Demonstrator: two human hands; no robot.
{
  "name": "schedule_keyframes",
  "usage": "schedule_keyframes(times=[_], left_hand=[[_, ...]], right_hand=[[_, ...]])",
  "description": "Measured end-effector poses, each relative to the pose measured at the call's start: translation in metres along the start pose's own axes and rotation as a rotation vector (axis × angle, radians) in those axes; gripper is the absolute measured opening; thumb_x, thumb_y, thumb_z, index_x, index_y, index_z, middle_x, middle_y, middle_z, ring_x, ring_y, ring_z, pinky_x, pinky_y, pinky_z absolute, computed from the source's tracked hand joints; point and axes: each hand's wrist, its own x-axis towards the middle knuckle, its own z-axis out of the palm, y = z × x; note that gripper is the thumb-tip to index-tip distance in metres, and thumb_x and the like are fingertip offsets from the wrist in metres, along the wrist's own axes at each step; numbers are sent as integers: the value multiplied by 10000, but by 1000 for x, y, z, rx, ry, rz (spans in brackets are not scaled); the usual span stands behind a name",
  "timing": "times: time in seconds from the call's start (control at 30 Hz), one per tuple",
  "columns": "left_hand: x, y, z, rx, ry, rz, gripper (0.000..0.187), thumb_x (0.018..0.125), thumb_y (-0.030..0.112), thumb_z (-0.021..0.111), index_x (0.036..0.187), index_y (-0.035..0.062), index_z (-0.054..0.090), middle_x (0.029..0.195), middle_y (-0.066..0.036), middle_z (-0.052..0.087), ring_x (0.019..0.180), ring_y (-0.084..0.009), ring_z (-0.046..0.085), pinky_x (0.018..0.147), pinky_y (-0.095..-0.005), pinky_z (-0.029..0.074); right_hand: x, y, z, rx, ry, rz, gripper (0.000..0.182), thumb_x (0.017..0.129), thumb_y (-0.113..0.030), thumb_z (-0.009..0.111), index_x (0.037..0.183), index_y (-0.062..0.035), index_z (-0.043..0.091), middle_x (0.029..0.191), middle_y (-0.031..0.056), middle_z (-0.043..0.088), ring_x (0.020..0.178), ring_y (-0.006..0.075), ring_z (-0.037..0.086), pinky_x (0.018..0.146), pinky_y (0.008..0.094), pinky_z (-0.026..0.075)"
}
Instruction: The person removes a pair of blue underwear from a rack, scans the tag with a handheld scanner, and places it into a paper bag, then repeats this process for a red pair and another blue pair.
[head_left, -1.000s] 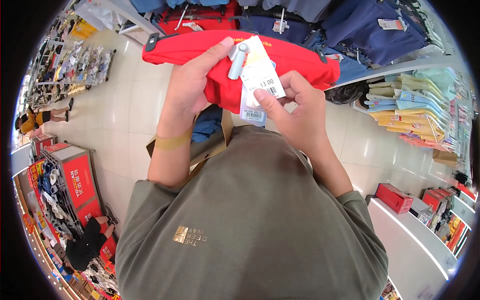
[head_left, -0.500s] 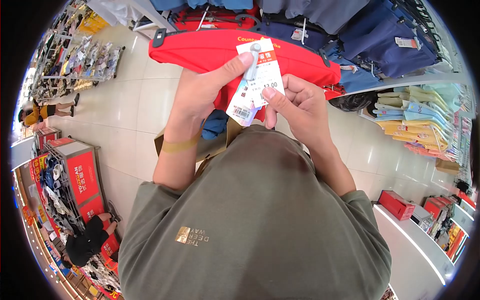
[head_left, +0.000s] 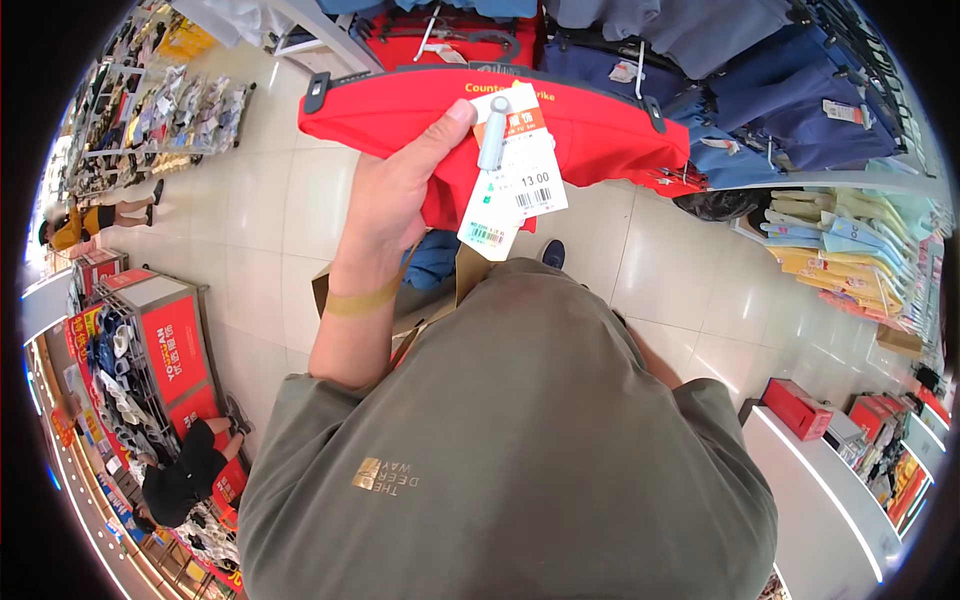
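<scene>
red shorts [head_left: 600, 130] on a hanger hang in the left hand [head_left: 385, 215], its grip pinched on the fabric, thumb pressing the security tag [head_left: 491, 135] and price tags [head_left: 525, 165]. the right hand is out of view. with one hand holding, the garment could slip off its clips toward the floor [head_left: 260, 210].

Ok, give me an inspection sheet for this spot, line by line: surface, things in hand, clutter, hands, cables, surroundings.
Surface: pale tiled floor.
Things in hand: red shorts on a hanger, price tag reading 13.00, grey security tag.
Clutter: brown paper bag below the shorts.
Hands: left hand grips the shorts; right hand out of view.
Cables: nothing seen.
Surroundings: rack of blue garments, folded shirts, red display bin.
</scene>
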Motion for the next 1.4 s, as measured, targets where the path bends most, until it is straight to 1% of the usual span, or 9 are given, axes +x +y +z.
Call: schedule_keyframes(times=[0.13, 0.37, 0.53, 0.6, 0.7, 0.9, 1.17, 1.3, 1.4], left_hand=[[6, 3, -2, -8, -10, -20, 278, 938, 73, 622, 1189, -31, 561, 1095, -126, 660, 968, -193, 671, 817, -331, 573], [6, 8, 5, 53, 24, -15, 240, 941, 78, 620, 1147, -41, 586, 1065, -130, 677, 944, -198, 682, 800, -335, 581], [6, 7, 7, 38, 27, 4, 234, 940, 83, 624, 1133, -45, 594, 1056, -130, 681, 940, -196, 684, 797, -336, 582], [5, 7, 5, 48, 24, 16, 232, 938, 85, 627, 1128, -45, 596, 1055, -129, 681, 939, -194, 683, 796, -336, 582], [7, 5, 0, 57, 38, 26, 232, 935, 91, 634, 1120, -45, 602, 1054, -126, 682, 938, -191, 683, 793, -337, 581], [5, 1, -3, 37, 41, 47, 232, 933, 106, 643, 1111, -39, 610, 1060, -127, 682, 938, -189, 682, 790, -337, 579], [3, 3, -24, 182, 58, 87, 357, 1008, 186, 508, 1255, -70, 540, 1167, -178, 652, 1036, -255, 674, 883, -400, 567], [-3, 4, -23, 121, 124, 136, 265, 959, 130, 598, 1163, -39, 599, 1106, -137, 673, 976, -207, 677, 838, -353, 567], [-6, 3, -23, 99, 140, 157, 226, 939, 106, 636, 1124, -22, 625, 1077, -116, 683, 946, -182, 678, 821, -329, 565]], right_hand=[[-125, -11, -5, 74, 13, -52, 663, 834, -583, 630, 957, 67, 672, 980, 236, 686, 951, 343, 657, 828, 423, 504], [-142, -53, -39, 133, 400, -582, 601, 842, -523, 655, 964, 65, 661, 952, 231, 687, 902, 328, 662, 797, 415, 513], [-149, -146, -112, 1576, -195, 330, 510, 889, -323, 663, 1112, 112, 517, 876, 218, 638, 737, 272, 612, 633, 335, 518], [-92, -127, -122, 1979, -203, 277, 521, 891, -330, 659, 1080, 135, 520, 845, 189, 622, 652, 255, 567, 586, 316, 499], [-92, -139, -183, 1772, 13, 61, 474, 875, -387, 690, 937, 45, 504, 713, 112, 560, 463, 141, 433, 399, 208, 360], [-193, -175, -293, 1503, -92, -433, 353, 897, -472, 653, 941, -130, 577, 672, 20, 544, 489, 106, 447, 461, 240, 357], [-285, -258, -304, 1176, 229, -845, 310, 933, -382, 640, 952, -85, 550, 782, 48, 588, 543, 75, 449, 435, 194, 294], [-358, -292, -275, 1191, 252, -1214, 245, 958, -225, 599, 1074, -17, 541, 754, 57, 531, 625, 144, 506, 557, 261, 405], [-413, -314, -277, 952, 343, -1215, 381, 912, -158, 629, 1201, 48, 491, 713, 56, 504, 636, 162, 518, 622, 319, 443]])
